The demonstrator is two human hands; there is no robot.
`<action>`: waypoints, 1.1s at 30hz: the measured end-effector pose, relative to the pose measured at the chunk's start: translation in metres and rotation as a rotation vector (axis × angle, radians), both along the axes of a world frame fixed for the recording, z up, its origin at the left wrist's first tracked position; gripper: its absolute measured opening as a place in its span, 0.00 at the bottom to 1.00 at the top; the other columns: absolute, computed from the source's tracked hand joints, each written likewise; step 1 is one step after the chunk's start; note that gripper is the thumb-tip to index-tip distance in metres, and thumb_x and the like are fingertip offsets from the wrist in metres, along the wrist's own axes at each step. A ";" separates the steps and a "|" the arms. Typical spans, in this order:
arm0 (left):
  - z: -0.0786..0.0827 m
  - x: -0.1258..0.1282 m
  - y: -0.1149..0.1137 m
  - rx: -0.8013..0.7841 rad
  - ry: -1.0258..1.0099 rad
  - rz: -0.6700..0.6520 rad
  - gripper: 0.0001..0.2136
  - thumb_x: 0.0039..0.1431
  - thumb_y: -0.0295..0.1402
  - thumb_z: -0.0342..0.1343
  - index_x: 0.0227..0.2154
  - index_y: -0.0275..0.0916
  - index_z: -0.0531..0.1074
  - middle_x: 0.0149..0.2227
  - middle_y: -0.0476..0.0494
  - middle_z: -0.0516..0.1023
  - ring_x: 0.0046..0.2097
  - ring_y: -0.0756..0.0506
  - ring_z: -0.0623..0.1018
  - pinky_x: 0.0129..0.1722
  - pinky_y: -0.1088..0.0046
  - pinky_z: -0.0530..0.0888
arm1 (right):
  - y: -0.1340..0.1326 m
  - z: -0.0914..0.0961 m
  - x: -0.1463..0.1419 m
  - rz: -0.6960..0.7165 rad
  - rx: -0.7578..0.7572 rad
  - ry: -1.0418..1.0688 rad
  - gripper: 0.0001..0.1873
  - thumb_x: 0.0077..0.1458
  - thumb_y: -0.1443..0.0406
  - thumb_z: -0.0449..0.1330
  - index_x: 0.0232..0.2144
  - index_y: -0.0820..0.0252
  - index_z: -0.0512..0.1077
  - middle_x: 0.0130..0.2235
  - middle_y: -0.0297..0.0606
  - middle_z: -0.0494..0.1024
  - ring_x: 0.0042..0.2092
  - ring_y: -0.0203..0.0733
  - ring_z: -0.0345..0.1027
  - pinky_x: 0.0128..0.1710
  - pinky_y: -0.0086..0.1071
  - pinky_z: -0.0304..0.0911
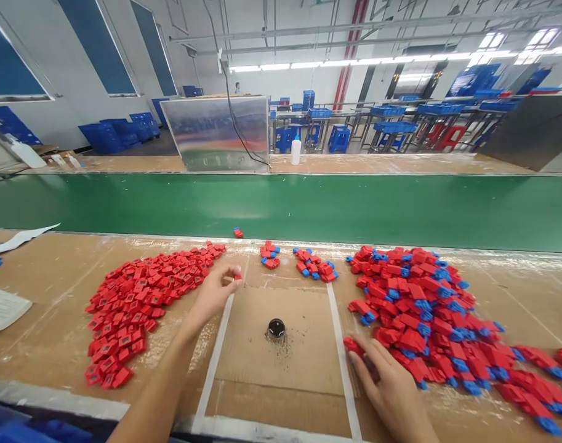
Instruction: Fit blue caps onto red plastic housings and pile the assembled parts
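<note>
My left hand point(213, 294) pinches a small red plastic part point(237, 277) between its fingertips, just right of a large heap of red parts point(142, 314). My right hand point(386, 381) lies at the edge of a bigger heap of red parts with blue ends point(414, 307), its thumb and fingers around a red part point(353, 346). Between my hands, a small black round device with a metal base point(276, 330) stands on a cardboard sheet point(281, 363), ringed by dark specks. Two small mixed clusters point(270, 254) point(315, 266) lie beyond it.
White tape strips point(341, 363) edge the cardboard on the brown-papered bench. A lone red part point(238, 232) sits by a green conveyor belt point(281, 209). Beyond stand a white bottle point(296, 151), a reflective panel point(215, 133), blue crates point(103, 138) and blue stools point(339, 139).
</note>
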State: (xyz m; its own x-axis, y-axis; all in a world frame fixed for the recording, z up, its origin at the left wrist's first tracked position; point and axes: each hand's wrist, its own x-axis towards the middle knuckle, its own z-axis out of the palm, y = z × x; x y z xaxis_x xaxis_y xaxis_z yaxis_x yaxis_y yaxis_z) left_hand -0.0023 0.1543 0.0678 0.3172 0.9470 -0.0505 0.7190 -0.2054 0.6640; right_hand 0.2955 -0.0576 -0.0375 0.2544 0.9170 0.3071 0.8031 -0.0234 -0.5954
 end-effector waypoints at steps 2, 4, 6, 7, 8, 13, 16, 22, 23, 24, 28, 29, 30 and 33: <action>-0.009 -0.010 -0.034 -0.085 -0.205 0.004 0.16 0.59 0.39 0.54 0.48 0.38 0.69 0.45 0.41 0.79 0.45 0.44 0.79 0.46 0.67 0.75 | 0.001 0.005 0.002 0.010 -0.038 0.137 0.21 0.61 0.53 0.53 0.49 0.58 0.72 0.44 0.46 0.79 0.42 0.48 0.75 0.41 0.39 0.73; -0.022 -0.015 -0.066 -0.235 -0.499 0.043 0.21 0.55 0.39 0.59 0.51 0.38 0.69 0.46 0.40 0.79 0.45 0.44 0.78 0.47 0.67 0.75 | 0.004 0.013 0.000 0.049 -0.080 0.297 0.22 0.61 0.53 0.54 0.50 0.59 0.71 0.41 0.45 0.80 0.39 0.46 0.76 0.39 0.37 0.73; -0.037 -0.015 -0.093 -0.378 -0.757 0.101 0.22 0.51 0.38 0.64 0.49 0.38 0.72 0.43 0.39 0.80 0.43 0.44 0.78 0.45 0.67 0.75 | 0.009 0.025 -0.006 0.105 -0.108 0.400 0.21 0.61 0.53 0.55 0.50 0.60 0.70 0.39 0.45 0.80 0.39 0.46 0.76 0.40 0.37 0.73; -0.044 -0.012 -0.104 -0.420 -0.837 0.126 0.21 0.49 0.38 0.66 0.47 0.38 0.74 0.41 0.40 0.80 0.41 0.44 0.78 0.44 0.67 0.75 | 0.012 0.032 -0.009 0.134 -0.114 0.414 0.20 0.61 0.53 0.56 0.48 0.60 0.71 0.39 0.45 0.80 0.40 0.45 0.75 0.40 0.37 0.72; -0.051 -0.009 -0.113 -0.449 -0.900 0.147 0.20 0.48 0.38 0.67 0.45 0.37 0.76 0.39 0.41 0.80 0.39 0.45 0.78 0.42 0.69 0.75 | 0.015 0.038 -0.014 0.166 -0.114 0.405 0.18 0.61 0.54 0.55 0.47 0.60 0.72 0.40 0.44 0.79 0.40 0.45 0.75 0.40 0.37 0.72; -0.073 0.011 -0.141 -0.580 -1.069 0.148 0.15 0.47 0.36 0.69 0.39 0.38 0.78 0.35 0.45 0.80 0.35 0.49 0.77 0.39 0.74 0.74 | 0.035 0.064 -0.039 0.338 -0.055 0.216 0.14 0.65 0.60 0.53 0.48 0.58 0.72 0.41 0.42 0.76 0.38 0.41 0.71 0.40 0.35 0.68; -0.075 0.018 -0.146 -0.608 -1.042 0.111 0.14 0.47 0.34 0.68 0.38 0.37 0.77 0.35 0.45 0.80 0.34 0.49 0.76 0.36 0.75 0.73 | 0.049 0.068 -0.050 0.398 -0.023 0.118 0.13 0.64 0.62 0.55 0.48 0.59 0.72 0.41 0.42 0.76 0.38 0.41 0.70 0.40 0.34 0.67; -0.079 0.016 -0.151 -0.591 -0.978 0.041 0.12 0.50 0.31 0.65 0.38 0.37 0.76 0.32 0.47 0.78 0.34 0.50 0.74 0.35 0.76 0.72 | 0.065 0.071 -0.062 0.460 -0.001 0.012 0.09 0.62 0.64 0.58 0.45 0.59 0.72 0.39 0.40 0.77 0.40 0.42 0.72 0.39 0.33 0.66; -0.080 0.015 -0.152 -0.589 -0.971 0.029 0.11 0.51 0.30 0.65 0.39 0.37 0.76 0.32 0.47 0.78 0.35 0.50 0.74 0.36 0.76 0.71 | 0.065 0.071 -0.063 0.467 -0.001 0.001 0.09 0.62 0.65 0.58 0.45 0.59 0.72 0.39 0.40 0.76 0.39 0.42 0.72 0.39 0.33 0.66; -0.081 0.014 -0.152 -0.590 -0.969 0.018 0.11 0.51 0.30 0.65 0.39 0.37 0.75 0.33 0.47 0.78 0.35 0.50 0.74 0.36 0.76 0.71 | 0.066 0.071 -0.064 0.475 -0.002 -0.009 0.09 0.62 0.65 0.58 0.44 0.59 0.72 0.39 0.40 0.76 0.39 0.42 0.72 0.39 0.33 0.66; -0.084 0.015 -0.153 -0.591 -0.968 -0.015 0.11 0.53 0.31 0.64 0.39 0.38 0.75 0.33 0.48 0.78 0.36 0.50 0.74 0.37 0.76 0.71 | 0.066 0.071 -0.066 0.506 -0.006 -0.048 0.08 0.62 0.66 0.57 0.44 0.59 0.72 0.38 0.39 0.76 0.38 0.41 0.73 0.38 0.32 0.66; -0.085 0.015 -0.154 -0.591 -0.968 -0.018 0.10 0.53 0.31 0.64 0.39 0.38 0.74 0.33 0.48 0.78 0.36 0.50 0.74 0.37 0.76 0.71 | 0.066 0.070 -0.066 0.508 -0.006 -0.056 0.09 0.62 0.66 0.57 0.44 0.59 0.72 0.38 0.39 0.76 0.39 0.41 0.73 0.38 0.32 0.66; -0.085 0.015 -0.154 -0.591 -0.967 -0.020 0.10 0.53 0.31 0.64 0.39 0.38 0.74 0.33 0.48 0.78 0.36 0.50 0.75 0.38 0.76 0.71 | 0.066 0.070 -0.066 0.506 -0.005 -0.064 0.09 0.62 0.66 0.57 0.45 0.59 0.72 0.39 0.39 0.76 0.39 0.41 0.73 0.39 0.32 0.66; -0.085 0.016 -0.154 -0.592 -0.976 -0.028 0.10 0.53 0.30 0.64 0.39 0.38 0.74 0.33 0.48 0.78 0.37 0.49 0.74 0.38 0.76 0.71 | 0.066 0.068 -0.067 0.499 0.000 -0.084 0.09 0.63 0.66 0.57 0.45 0.59 0.72 0.39 0.40 0.76 0.39 0.42 0.73 0.38 0.32 0.67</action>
